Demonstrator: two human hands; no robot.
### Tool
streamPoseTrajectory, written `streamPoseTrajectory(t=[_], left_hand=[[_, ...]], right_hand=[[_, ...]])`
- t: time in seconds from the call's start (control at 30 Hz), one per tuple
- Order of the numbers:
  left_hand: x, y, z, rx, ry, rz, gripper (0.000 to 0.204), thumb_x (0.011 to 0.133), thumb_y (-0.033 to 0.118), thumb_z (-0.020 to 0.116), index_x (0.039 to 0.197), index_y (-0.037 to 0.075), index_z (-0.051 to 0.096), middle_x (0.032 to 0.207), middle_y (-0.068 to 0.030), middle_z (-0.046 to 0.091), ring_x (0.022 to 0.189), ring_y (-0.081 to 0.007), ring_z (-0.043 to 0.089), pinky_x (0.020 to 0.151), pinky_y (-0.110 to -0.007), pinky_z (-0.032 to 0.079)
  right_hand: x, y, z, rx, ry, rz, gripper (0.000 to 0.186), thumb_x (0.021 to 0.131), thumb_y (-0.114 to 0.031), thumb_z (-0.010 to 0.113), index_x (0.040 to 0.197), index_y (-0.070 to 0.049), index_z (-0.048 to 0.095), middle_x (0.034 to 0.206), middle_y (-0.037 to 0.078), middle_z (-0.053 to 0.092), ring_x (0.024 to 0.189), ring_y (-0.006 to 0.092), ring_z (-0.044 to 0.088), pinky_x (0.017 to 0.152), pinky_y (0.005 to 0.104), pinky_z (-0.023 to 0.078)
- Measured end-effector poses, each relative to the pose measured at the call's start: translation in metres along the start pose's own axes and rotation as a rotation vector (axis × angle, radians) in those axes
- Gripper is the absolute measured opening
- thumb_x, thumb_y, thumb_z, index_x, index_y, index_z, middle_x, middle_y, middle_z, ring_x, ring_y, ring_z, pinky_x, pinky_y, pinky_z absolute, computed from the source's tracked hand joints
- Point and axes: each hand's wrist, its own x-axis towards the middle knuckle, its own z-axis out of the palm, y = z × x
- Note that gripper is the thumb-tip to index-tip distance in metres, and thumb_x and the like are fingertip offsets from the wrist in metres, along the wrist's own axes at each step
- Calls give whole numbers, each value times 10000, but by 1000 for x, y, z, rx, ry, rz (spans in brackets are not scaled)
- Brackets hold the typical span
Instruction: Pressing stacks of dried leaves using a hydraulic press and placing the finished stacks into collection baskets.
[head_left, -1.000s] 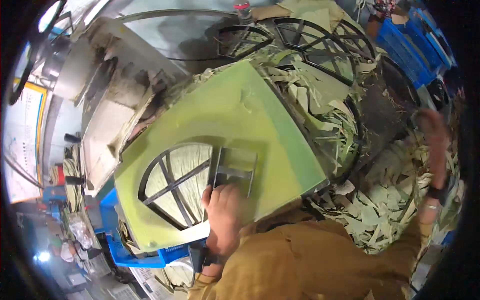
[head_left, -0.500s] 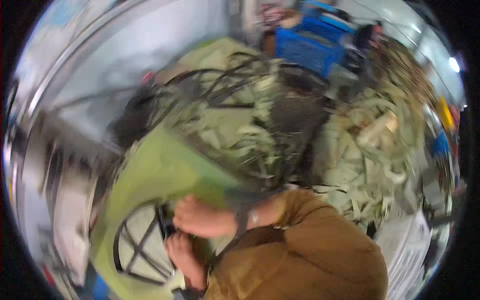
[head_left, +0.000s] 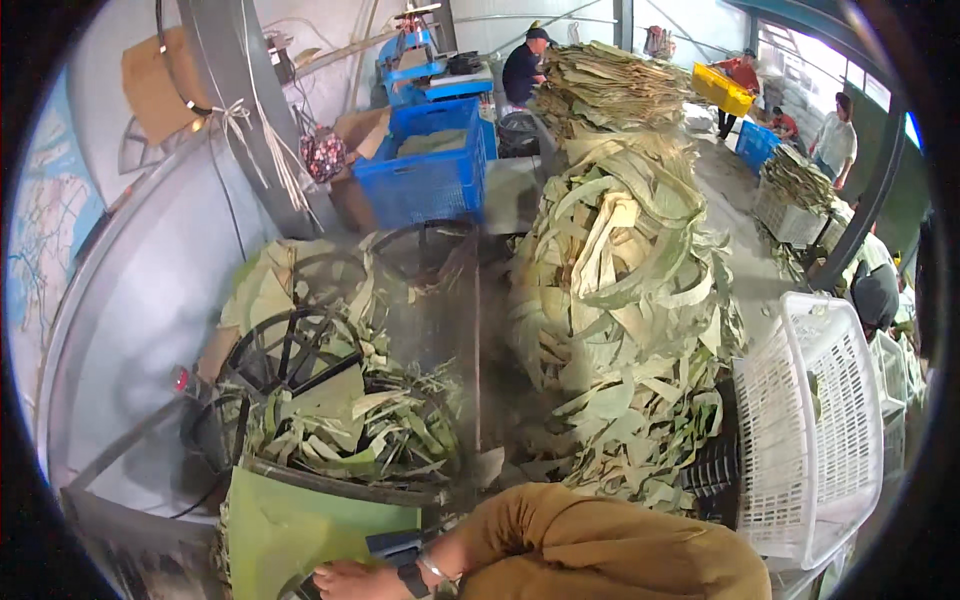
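Note:
At the bottom edge my right hand [head_left: 350, 581] reaches in from the right, with a dark band [head_left: 411, 579] and a bracelet at the wrist. It lies against the lower part of a light green panel [head_left: 315, 522], next to a piece of dark curved rim [head_left: 298, 587]. Its fingers are mostly cut off by the picture's edge, so what they hold is hidden. A black device [head_left: 395, 541] sits just above the wrist. My left hand is out of view. Behind the panel, cut green leaf pieces [head_left: 385, 425] lie around a black spoked wheel [head_left: 291, 352].
A tall heap of long dried leaves [head_left: 620, 250] stands ahead to the right. Beside it is a white slatted basket [head_left: 775, 450]. A blue crate [head_left: 420, 185] stands at the back. A metal post [head_left: 235, 100] rises at left. Several people work farther off, one with a yellow crate [head_left: 722, 90].
The view has swung up, so the heap, baskets and people now show clearly. The green panel and my right hand have shifted down to the edge; my left hand has left the picture.

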Motion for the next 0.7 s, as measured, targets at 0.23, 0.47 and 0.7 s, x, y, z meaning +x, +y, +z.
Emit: streamPoseTrajectory(t=[0.23,0.47,0.7], left_hand=[[-5,30,-15,-101,104,15,514,933,359,481,1345,56,437,1326,-165,487,1212,-316,461,1023,-429,352],[0,47,-19,-135,128,10,495,908,333,520,1306,45,459,1284,-172,511,1177,-328,483,1001,-433,370],[8,63,-22,-152,141,25,478,882,306,559,1267,34,481,1241,-180,535,1141,-341,505,979,-438,387]], right_hand=[[7,6,42,362,212,62,198,966,-58,383,967,59,542,985,225,509,910,329,501,887,443,428],[10,9,46,82,337,-92,216,967,-74,388,937,62,553,948,227,521,835,331,513,819,436,455],[8,14,37,59,266,-77,236,972,-103,385,943,61,553,968,232,541,882,358,529,861,466,450]])
